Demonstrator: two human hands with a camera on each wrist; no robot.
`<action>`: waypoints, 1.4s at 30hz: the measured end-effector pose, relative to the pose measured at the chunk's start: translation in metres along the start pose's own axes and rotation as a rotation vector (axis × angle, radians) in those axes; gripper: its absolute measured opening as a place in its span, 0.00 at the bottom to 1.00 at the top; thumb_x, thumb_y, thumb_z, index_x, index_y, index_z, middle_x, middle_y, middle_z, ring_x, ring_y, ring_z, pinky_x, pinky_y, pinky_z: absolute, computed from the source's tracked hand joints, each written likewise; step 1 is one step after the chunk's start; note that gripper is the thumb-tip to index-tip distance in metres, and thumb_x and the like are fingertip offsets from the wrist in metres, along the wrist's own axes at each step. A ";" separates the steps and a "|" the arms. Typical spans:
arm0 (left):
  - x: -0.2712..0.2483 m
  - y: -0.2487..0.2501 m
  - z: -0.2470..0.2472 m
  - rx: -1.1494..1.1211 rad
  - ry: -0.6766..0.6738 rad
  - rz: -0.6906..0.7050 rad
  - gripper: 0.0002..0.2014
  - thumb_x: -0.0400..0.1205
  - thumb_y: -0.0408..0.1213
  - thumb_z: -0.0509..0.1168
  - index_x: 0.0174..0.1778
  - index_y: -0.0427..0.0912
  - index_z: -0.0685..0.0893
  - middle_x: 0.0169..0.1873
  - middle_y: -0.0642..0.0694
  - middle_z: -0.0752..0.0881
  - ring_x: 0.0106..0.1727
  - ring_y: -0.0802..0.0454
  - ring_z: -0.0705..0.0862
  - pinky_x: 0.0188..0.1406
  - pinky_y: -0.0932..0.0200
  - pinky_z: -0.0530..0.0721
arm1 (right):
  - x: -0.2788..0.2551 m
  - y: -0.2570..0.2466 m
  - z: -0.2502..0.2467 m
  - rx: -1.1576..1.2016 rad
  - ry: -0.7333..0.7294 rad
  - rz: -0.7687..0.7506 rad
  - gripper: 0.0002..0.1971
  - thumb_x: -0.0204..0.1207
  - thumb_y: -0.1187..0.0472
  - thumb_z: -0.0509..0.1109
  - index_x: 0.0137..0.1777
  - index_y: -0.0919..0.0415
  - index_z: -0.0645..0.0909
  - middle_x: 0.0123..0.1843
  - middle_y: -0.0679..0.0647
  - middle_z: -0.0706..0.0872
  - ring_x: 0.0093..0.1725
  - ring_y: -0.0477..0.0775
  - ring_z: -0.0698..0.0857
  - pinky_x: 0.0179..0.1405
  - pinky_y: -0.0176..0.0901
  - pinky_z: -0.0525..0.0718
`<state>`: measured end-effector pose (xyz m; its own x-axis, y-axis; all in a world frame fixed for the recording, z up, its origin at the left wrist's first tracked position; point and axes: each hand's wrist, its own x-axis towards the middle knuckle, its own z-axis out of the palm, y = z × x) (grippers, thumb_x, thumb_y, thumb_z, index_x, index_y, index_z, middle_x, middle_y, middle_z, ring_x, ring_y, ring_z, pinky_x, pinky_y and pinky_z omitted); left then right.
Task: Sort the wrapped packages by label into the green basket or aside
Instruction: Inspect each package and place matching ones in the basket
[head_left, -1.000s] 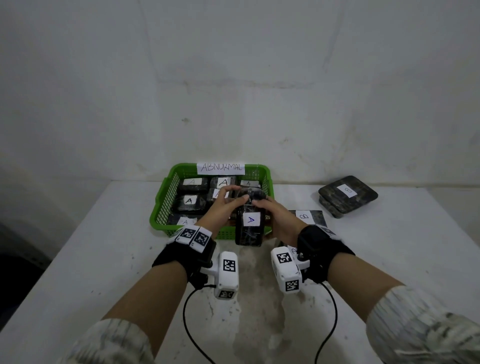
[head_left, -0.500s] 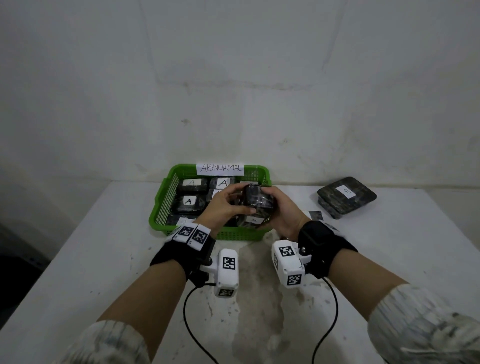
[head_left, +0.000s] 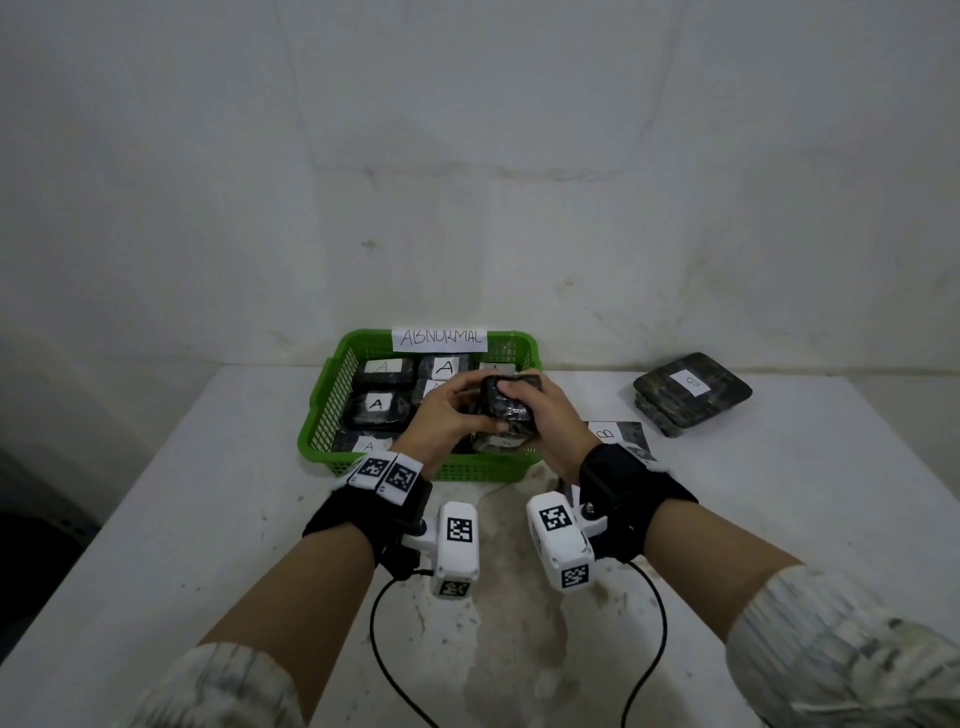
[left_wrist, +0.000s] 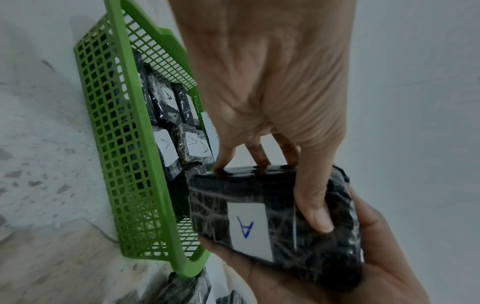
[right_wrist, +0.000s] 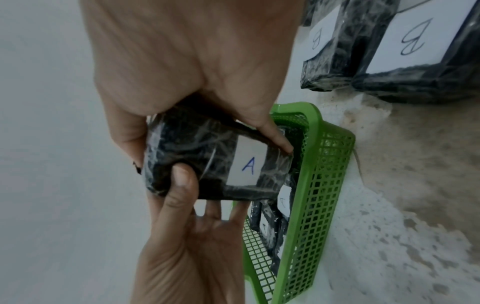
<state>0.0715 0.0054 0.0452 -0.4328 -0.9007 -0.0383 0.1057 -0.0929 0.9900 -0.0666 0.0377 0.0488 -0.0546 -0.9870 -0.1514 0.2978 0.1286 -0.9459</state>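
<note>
Both hands hold one black wrapped package (head_left: 511, 402) just above the front right part of the green basket (head_left: 317, 415). Its white label (left_wrist: 249, 226) reads A, also legible in the right wrist view on the package (right_wrist: 207, 148). My left hand (head_left: 457, 410) grips it from the left, thumb (left_wrist: 317, 216) on the label face and fingers over the far edge. My right hand (head_left: 545, 415) wraps round its right end. Several A-labelled packages (head_left: 376, 405) lie in the basket.
An ABNORMAL sign (head_left: 439, 338) hangs on the basket's back rim. B-labelled packages (head_left: 618, 434) lie on the white table right of the basket, and a stack (head_left: 691, 392) sits at the back right. A wall stands close behind. Wrist cables trail near the front.
The package stood upright at the basket's front edge with its A label toward me. It has since been tipped over and carried forward over the basket, both hands still on it.
</note>
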 end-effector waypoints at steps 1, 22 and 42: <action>0.000 -0.002 -0.001 -0.016 0.001 -0.002 0.29 0.64 0.11 0.71 0.55 0.45 0.83 0.51 0.42 0.85 0.61 0.41 0.81 0.58 0.43 0.84 | 0.000 0.000 0.001 -0.012 -0.001 -0.006 0.05 0.81 0.64 0.66 0.54 0.58 0.78 0.48 0.58 0.87 0.44 0.55 0.86 0.34 0.42 0.85; 0.005 -0.005 -0.013 -0.146 -0.012 -0.074 0.28 0.71 0.12 0.64 0.64 0.41 0.77 0.56 0.39 0.83 0.59 0.43 0.82 0.50 0.53 0.87 | -0.007 -0.010 -0.001 -0.076 -0.001 0.059 0.24 0.79 0.59 0.63 0.69 0.76 0.70 0.57 0.65 0.80 0.56 0.64 0.81 0.48 0.69 0.82; 0.014 -0.019 -0.028 -0.576 0.232 -0.613 0.28 0.85 0.52 0.53 0.78 0.40 0.63 0.69 0.26 0.73 0.21 0.35 0.86 0.09 0.60 0.80 | -0.004 0.001 0.003 -0.168 -0.156 0.069 0.23 0.79 0.57 0.70 0.74 0.58 0.75 0.60 0.62 0.86 0.36 0.55 0.89 0.23 0.40 0.83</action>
<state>0.0885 -0.0172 0.0218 -0.3750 -0.6792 -0.6309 0.3774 -0.7335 0.5653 -0.0635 0.0412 0.0497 0.1118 -0.9766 -0.1838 0.1319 0.1979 -0.9713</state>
